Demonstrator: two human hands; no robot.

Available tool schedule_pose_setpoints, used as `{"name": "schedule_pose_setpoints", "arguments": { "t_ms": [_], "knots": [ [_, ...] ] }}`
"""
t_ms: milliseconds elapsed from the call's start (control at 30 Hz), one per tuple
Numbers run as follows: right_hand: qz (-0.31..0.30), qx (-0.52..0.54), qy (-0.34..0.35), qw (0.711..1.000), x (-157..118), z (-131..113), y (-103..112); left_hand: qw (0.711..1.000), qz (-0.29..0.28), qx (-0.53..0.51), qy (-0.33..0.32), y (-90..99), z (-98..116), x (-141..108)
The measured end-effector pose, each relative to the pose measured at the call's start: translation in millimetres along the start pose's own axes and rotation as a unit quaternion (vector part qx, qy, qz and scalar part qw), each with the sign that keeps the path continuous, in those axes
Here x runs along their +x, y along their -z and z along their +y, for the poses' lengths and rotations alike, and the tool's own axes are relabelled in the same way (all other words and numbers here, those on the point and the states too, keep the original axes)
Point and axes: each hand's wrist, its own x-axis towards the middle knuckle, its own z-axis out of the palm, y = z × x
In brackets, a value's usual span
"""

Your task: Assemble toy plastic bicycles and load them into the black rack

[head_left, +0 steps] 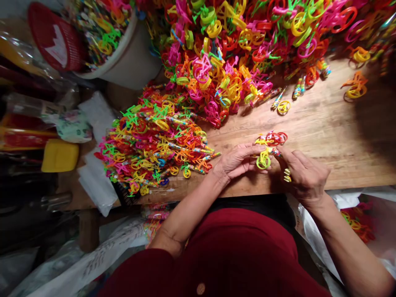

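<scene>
Over the front of the wooden table, my left hand [239,161] pinches a yellow-green plastic ring toy [263,161]. My right hand [305,171] closes its fingertips on the end of a small printed candy tube [274,151] that meets this toy. Whether the two are joined I cannot tell. Just beyond the fingertips lies a red plastic ring toy [278,138] with a yellow part beside it. Small pale yellow bits [287,175] show by the curled fingers of my right hand; what they are is unclear.
A heap of finished-looking tubes with toys [161,144] lies left of my hands. Behind spreads a larger pile of bright plastic toys [229,70]. A white bucket [133,53] with a red basket [55,37] stands at back left, near plastic bags [97,181] and a yellow container [60,156].
</scene>
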Motion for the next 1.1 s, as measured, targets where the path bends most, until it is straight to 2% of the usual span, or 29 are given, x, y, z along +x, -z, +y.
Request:
{"name": "schedule_pose_setpoints", "arguments": {
  "t_ms": [133, 267, 400, 500, 600, 667, 700, 733, 767, 800, 833, 867, 900, 933, 967, 1000, 1033, 1067, 1100],
  "knots": [
    [0.002, -0.008, -0.001, 1.0, -1, 2, -4, 0.997, 0.037, 0.063, -0.024, -7.4, 1, -7],
    [-0.014, -0.009, 0.029, 0.999, -1, -6, 7, 0.984, 0.079, 0.135, -0.088, -9.9, -2, -14],
    [-0.057, -0.052, 0.077, 0.994, 1, -9, 23, 0.976, 0.087, 0.161, -0.116, -8.2, -8, -15],
    [-0.056, -0.086, 0.106, 0.989, 4, -13, 31, 0.982, 0.075, 0.138, -0.104, -7.0, -11, -16],
    [-0.053, -0.086, 0.138, 0.985, 13, -33, 33, 0.98, 0.091, 0.148, -0.093, -1.1, -6, -31],
    [-0.065, -0.054, 0.144, 0.986, 22, -56, 29, 0.959, 0.153, 0.206, -0.121, 8.3, 6, -53],
    [-0.072, -0.032, 0.141, 0.987, 28, -68, 26, 0.933, 0.205, 0.254, -0.151, 14.4, 15, -68],
    [-0.072, -0.013, 0.13, 0.989, 33, -79, 21, 0.889, 0.274, 0.314, -0.19, 20.9, 27, -85],
    [-0.065, 0.006, 0.108, 0.992, 37, -87, 16, 0.817, 0.361, 0.38, -0.24, 27.1, 40, -102],
    [-0.053, 0.03, 0.085, 0.994, 39, -91, 12, 0.732, 0.444, 0.438, -0.274, 32.5, 52, -118],
    [-0.039, 0.06, 0.061, 0.996, 39, -92, 8, 0.669, 0.499, 0.462, -0.299, 36.4, 64, -132],
    [-0.022, 0.095, 0.035, 0.995, 38, -88, 4, 0.583, 0.55, 0.505, -0.321, 38.5, 73, -142],
    [-0.006, 0.131, 0.007, 0.991, 34, -81, 2, 0.493, 0.582, 0.551, -0.338, 38.5, 78, -147],
    [0.009, 0.165, -0.025, 0.986, 29, -71, 1, 0.418, 0.592, 0.589, -0.356, 36.5, 80, -146],
    [0.02, 0.19, -0.062, 0.98, 22, -59, 1, 0.355, 0.583, 0.623, -0.382, 32.4, 77, -139],
    [0.026, 0.202, -0.103, 0.974, 16, -47, 2, 0.343, 0.545, 0.656, -0.393, 26.3, 70, -125],
    [0.025, 0.203, -0.138, 0.969, 10, -36, 4, 0.353, 0.509, 0.652, -0.437, 18.5, 61, -105],
    [0.022, 0.197, -0.166, 0.966, 4, -25, 7, 0.401, 0.437, 0.667, -0.45, 9.4, 50, -82],
    [0.015, 0.188, -0.178, 0.966, 0, -17, 10, 0.456, 0.368, 0.695, -0.416, -0.4, 40, -58]
  ]
}}
